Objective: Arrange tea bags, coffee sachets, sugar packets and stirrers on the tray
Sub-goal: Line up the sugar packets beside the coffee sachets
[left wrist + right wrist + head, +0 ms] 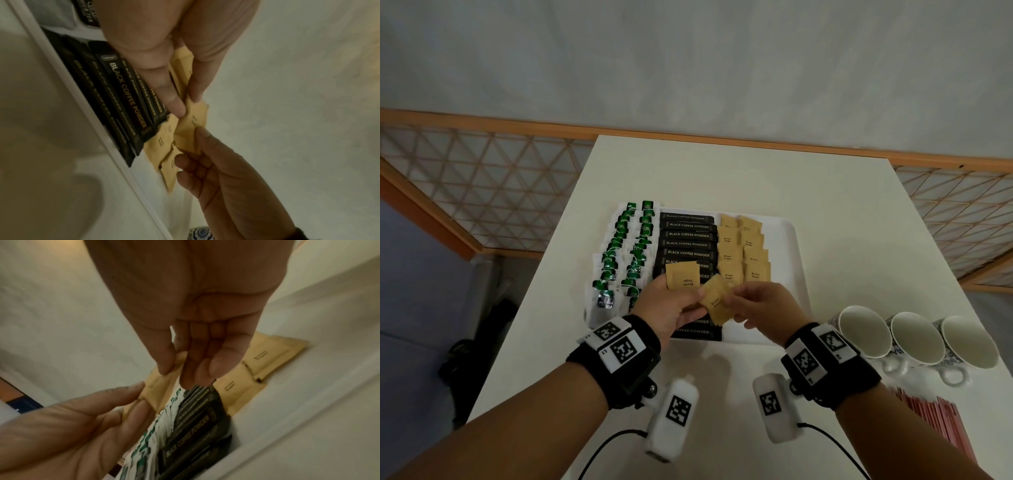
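Observation:
A white tray (791, 260) holds green-tagged tea bags (626, 246) on the left, black coffee sachets (688, 244) in the middle and brown sugar packets (743, 253) on the right. Above the tray's near end, my left hand (681, 301) holds one sugar packet (683, 279) flat on its fingers. Its thumb touches a second sugar packet (717, 299). My right hand (736, 303) pinches that second packet (193, 126) by its other end, thumb against fingertips (164, 368). Red stirrers (935, 421) lie on the table at the near right.
Three white cups (914, 337) lie on their sides to the right of the tray. The white table (722, 171) ends at a wooden lattice screen (482, 185) behind and beside it. Bare tabletop lies beyond the tray and in front of it.

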Demonstrator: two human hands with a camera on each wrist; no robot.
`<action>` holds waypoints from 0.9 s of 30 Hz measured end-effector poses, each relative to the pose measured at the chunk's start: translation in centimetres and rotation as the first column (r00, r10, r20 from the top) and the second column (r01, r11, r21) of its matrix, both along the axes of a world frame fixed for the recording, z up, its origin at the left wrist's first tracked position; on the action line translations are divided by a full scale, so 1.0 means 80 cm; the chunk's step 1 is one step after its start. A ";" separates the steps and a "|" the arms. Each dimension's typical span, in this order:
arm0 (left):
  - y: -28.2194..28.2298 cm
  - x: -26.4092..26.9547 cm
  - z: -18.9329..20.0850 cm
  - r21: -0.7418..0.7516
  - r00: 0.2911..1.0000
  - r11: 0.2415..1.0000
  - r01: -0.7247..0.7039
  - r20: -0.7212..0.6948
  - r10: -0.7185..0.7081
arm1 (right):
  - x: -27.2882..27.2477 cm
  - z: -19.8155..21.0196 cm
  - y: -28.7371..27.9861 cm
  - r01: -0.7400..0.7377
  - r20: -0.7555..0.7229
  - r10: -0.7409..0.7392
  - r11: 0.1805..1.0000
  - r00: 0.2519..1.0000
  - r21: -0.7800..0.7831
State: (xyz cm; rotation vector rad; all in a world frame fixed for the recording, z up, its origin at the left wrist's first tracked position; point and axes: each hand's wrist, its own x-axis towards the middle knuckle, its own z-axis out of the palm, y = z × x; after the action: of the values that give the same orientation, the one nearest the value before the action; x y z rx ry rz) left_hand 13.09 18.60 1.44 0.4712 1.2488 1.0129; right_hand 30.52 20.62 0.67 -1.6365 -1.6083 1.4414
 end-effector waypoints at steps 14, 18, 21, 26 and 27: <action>0.001 -0.005 -0.009 -0.123 0.999 0.992 -0.037 -0.028 0.034 | 0.029 -0.039 -0.009 0.127 0.266 -0.090 0.984 0.960 -0.124; 0.002 -0.006 -0.013 -0.104 0.996 0.994 -0.022 -0.085 0.013 | 0.030 -0.038 -0.009 0.085 0.360 -0.063 0.995 0.931 -0.048; 0.001 -0.004 -0.014 -0.093 0.996 0.995 -0.032 -0.088 0.023 | 0.030 -0.029 -0.008 0.105 0.314 -0.111 0.994 0.943 0.037; -0.002 0.005 -0.012 -0.084 0.997 0.996 0.016 -0.077 -0.023 | 0.013 -0.008 -0.011 0.110 -0.004 -0.110 0.994 0.994 0.023; -0.004 0.007 -0.011 -0.078 0.995 0.996 0.039 -0.086 -0.046 | 0.009 -0.006 -0.012 0.115 -0.031 -0.114 0.993 0.993 0.026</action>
State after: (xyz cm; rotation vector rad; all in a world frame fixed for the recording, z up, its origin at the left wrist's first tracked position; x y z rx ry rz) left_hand 13.64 18.31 0.56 0.4849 1.3452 0.9134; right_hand 31.22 19.68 0.19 -1.6557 -1.4862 1.3731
